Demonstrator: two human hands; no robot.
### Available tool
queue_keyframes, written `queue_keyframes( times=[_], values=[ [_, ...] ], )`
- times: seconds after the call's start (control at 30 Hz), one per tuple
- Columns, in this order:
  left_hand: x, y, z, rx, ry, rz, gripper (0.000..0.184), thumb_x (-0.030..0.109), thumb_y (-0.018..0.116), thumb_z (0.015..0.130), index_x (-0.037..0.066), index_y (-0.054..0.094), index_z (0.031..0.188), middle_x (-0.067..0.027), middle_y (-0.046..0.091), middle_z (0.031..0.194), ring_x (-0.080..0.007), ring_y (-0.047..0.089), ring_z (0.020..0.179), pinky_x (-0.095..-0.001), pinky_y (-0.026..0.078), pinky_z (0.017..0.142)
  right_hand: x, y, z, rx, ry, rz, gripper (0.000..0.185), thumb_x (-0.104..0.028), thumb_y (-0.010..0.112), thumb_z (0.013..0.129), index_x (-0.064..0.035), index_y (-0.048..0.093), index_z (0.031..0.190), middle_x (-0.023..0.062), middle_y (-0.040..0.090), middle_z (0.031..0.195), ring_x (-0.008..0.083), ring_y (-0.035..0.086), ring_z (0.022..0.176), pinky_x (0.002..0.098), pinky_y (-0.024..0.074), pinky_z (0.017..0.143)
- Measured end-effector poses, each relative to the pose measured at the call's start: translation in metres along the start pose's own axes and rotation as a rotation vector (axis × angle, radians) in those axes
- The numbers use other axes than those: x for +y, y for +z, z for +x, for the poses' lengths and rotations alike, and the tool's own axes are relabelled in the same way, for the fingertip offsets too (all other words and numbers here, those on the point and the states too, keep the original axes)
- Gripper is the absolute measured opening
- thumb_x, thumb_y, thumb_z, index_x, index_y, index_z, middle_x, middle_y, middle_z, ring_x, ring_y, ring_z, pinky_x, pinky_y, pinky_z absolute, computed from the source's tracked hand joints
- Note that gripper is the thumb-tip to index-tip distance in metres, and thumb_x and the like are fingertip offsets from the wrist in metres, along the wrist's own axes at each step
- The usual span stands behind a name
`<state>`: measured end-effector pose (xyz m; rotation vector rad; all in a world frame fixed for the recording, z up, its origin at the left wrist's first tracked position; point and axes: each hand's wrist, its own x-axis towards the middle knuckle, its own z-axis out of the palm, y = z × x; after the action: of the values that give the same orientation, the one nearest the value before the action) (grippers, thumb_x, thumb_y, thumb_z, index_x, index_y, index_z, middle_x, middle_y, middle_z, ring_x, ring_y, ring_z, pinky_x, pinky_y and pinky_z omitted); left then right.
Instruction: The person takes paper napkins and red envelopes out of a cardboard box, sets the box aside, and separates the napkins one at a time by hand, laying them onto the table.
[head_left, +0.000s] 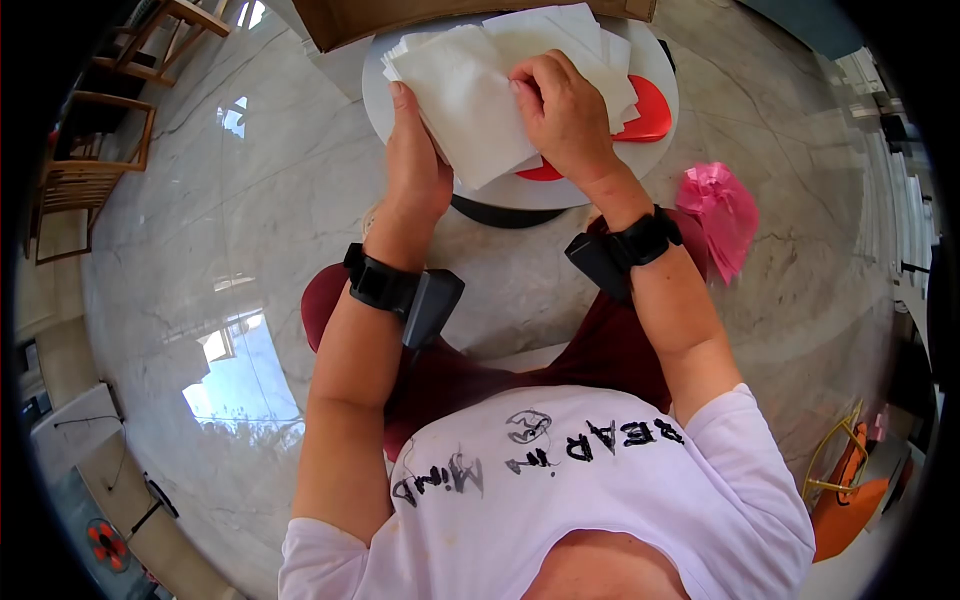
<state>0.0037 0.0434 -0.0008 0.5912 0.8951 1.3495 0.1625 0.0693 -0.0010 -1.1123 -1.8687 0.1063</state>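
Note:
A small stack of thin white sheets (465, 105), paper-like, is tilted up in my left hand (415, 160). My left thumb lies along the stack's left edge, and the other fingers are hidden behind it. My right hand (570, 115) has its fingers curled in a pinch at the right edge of the top sheet. Behind and to the right, more white sheets (565, 40) lie fanned on a round white table (380, 95). A red object (650, 110) shows partly from under those sheets; its kind is unclear.
An open cardboard box (370, 20) stands at the far side of the table. On the floor to the right is a pink plastic bag (720, 210). Wooden chairs (95, 165) stand at the far left, and an orange bag (845, 510) is at the lower right.

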Motion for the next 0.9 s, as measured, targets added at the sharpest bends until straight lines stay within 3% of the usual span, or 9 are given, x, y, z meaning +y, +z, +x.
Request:
queue_keyframes(
  times=[0.17,0.27,0.3,0.4,0.47,0.57,0.67,0.9],
  values=[
    [-0.002,-0.004,0.004,-0.013,0.057,-0.058,0.061,0.051,0.024,0.1,0.006,0.034,0.139,-0.0097,0.045,0.138,-0.0244,0.046,0.125,-0.0366,0.038,0.104,0.004,0.0,0.003,0.174,0.0,0.041,0.008,-0.011,0.06,0.084,-0.008,0.056,0.09,0.0077,0.06,0.084,0.0299,0.061,0.074,0.0362,0.0497,0.064],
    [-0.003,-0.014,0.014,0.028,0.146,-0.071,0.062,0.054,0.024,0.098,0.009,0.033,0.141,-0.008,0.043,0.139,-0.0241,0.044,0.127,-0.0373,0.038,0.105,0.01,-0.007,0.006,0.252,0.155,0.076,0.008,-0.012,0.06,0.085,-0.0078,0.056,0.091,0.0082,0.063,0.082,0.0299,0.062,0.072,0.0358,0.0502,0.063],
    [0.002,-0.013,0.015,0.07,0.174,-0.068,0.06,0.052,0.02,0.099,0.01,0.033,0.141,-0.0085,0.044,0.139,-0.0254,0.045,0.127,-0.0385,0.039,0.105,0.016,-0.007,0.005,0.27,0.184,0.054,0.01,-0.01,0.062,0.086,-0.0063,0.058,0.095,0.007,0.064,0.08,0.0201,0.063,0.068,0.0292,0.0499,0.064],
    [0.009,-0.021,0.02,0.14,0.286,-0.059,0.058,0.049,0.015,0.1,0.011,0.034,0.14,-0.0083,0.044,0.138,-0.027,0.045,0.126,-0.0413,0.04,0.104,0.029,-0.011,0.005,0.179,0.251,-0.011,0.008,-0.012,0.061,0.084,-0.0087,0.057,0.09,0.0078,0.064,0.079,0.0272,0.064,0.07,0.0352,0.0504,0.061],
    [0.015,-0.023,0.02,0.168,0.337,-0.082,0.058,0.049,0.015,0.1,0.011,0.034,0.14,-0.0084,0.044,0.138,-0.0269,0.045,0.126,-0.0412,0.04,0.104,0.037,-0.009,0.003,0.146,0.231,-0.04,0.012,-0.013,0.063,0.083,-0.0094,0.06,0.094,0.0062,0.064,0.083,0.0236,0.063,0.071,0.0333,0.0502,0.062],
    [0.017,-0.023,0.017,0.148,0.309,-0.079,0.058,0.049,0.016,0.1,0.011,0.034,0.14,-0.0084,0.044,0.138,-0.0268,0.045,0.126,-0.0405,0.041,0.104,0.024,-0.01,0.005,0.139,0.15,0.002,0.016,-0.014,0.066,0.08,-0.0094,0.062,0.095,0.0043,0.063,0.084,0.0213,0.061,0.07,0.032,0.0498,0.064],
    [0.009,-0.021,0.015,0.09,0.277,-0.084,0.063,0.055,0.029,0.098,0.009,0.033,0.14,-0.0075,0.044,0.138,-0.0247,0.045,0.125,-0.0364,0.039,0.103,0.005,-0.009,0.005,0.071,0.091,0.162,0.018,-0.015,0.069,0.078,-0.0094,0.063,0.094,0.0031,0.061,0.084,0.0199,0.059,0.07,0.0314,0.0494,0.064],
    [0.009,-0.007,0.003,0.078,0.189,-0.038,0.066,0.056,0.03,0.097,0.005,0.035,0.138,-0.0088,0.047,0.134,-0.0236,0.049,0.12,-0.0353,0.041,0.1,-0.01,0.006,0.001,-0.022,-0.004,0.106,0.013,-0.012,0.071,0.074,-0.0102,0.063,0.084,0.0039,0.058,0.078,0.0228,0.059,0.073,0.033,0.0485,0.064]
  ],
)
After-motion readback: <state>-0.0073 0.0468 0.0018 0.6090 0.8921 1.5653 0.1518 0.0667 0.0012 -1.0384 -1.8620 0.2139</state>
